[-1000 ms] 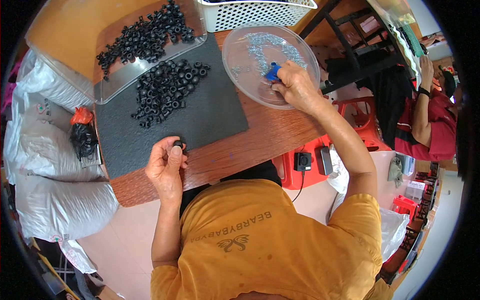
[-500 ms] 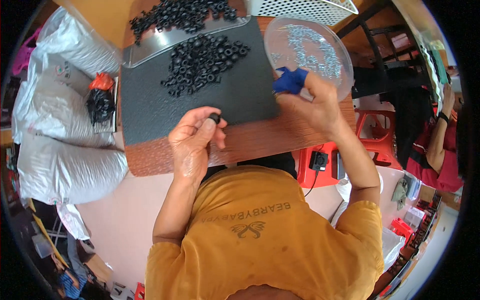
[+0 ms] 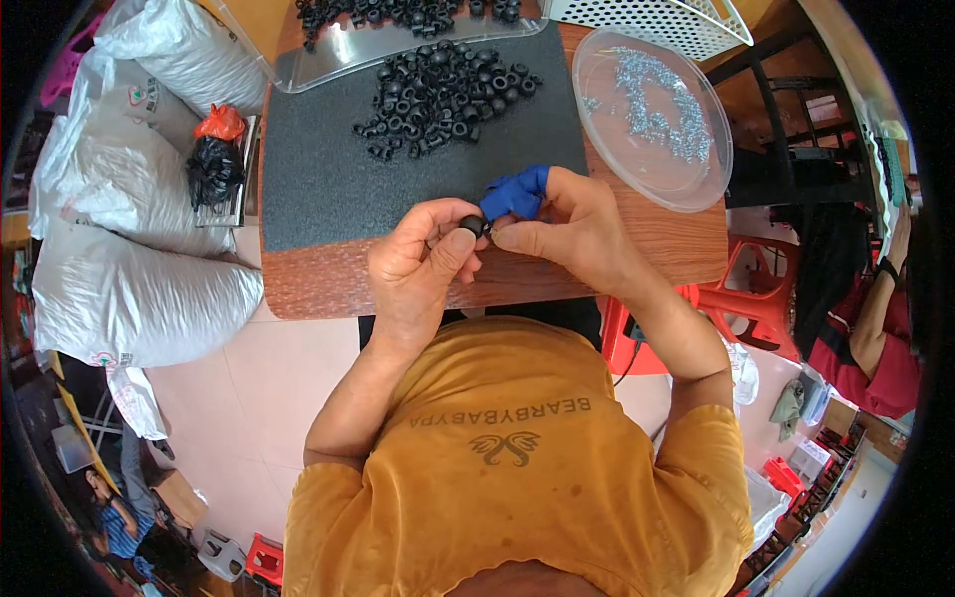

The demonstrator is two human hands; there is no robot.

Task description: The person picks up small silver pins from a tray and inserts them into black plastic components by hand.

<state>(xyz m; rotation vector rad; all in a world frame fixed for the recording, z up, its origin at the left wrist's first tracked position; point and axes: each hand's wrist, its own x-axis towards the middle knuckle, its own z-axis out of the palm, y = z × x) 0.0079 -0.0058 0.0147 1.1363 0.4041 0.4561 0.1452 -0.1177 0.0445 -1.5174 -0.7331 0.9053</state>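
Observation:
My left hand point(image 3: 413, 264) pinches a small round black cap-like part point(image 3: 475, 227) between thumb and fingers, above the near edge of the dark mat point(image 3: 313, 174). Against that part comes my right hand point(image 3: 582, 234), its thumb and index finger closed on something too small to make out. A blue wrap point(image 3: 517, 192) covers the right index fingertip. Beyond both hands, a heap of similar black parts point(image 3: 438, 95) lies on the mat. To the right, a clear round lid-like tray point(image 3: 609, 134) holds many tiny silvery metal pieces point(image 3: 686, 124).
A clear bin point(image 3: 338, 62) with more black parts lies at the far side, beside a white perforated basket point(image 3: 652, 20). White sacks point(image 3: 139, 308) stand left of the wooden table point(image 3: 328, 284). Right are a red stool point(image 3: 751, 298) and another person's arm point(image 3: 875, 308).
My right hand has moved left from beside the clear tray to meet the black part in my left hand. The view has shifted, so the table sits higher and further right.

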